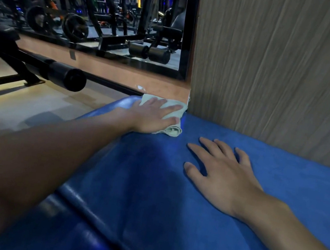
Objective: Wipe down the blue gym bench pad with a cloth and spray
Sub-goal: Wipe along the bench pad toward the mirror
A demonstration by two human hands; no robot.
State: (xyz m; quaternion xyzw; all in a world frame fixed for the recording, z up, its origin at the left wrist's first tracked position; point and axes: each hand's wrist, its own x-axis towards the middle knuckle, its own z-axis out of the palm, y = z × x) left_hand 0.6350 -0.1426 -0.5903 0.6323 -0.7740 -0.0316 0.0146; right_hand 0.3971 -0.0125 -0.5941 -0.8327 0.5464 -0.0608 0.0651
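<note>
Left hand (152,115) presses flat, fingers straight, on the pale green cloth (170,129) at the blue bench pad's (167,212) far corner. Right hand (219,173) rests spread on the pad, holding nothing.

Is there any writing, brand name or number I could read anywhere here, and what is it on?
None can be read.
The blue bench pad, the pale green cloth and the wood-grain wall panel show no print.
A small grey tag at the foot of the mirror is too blurred.
</note>
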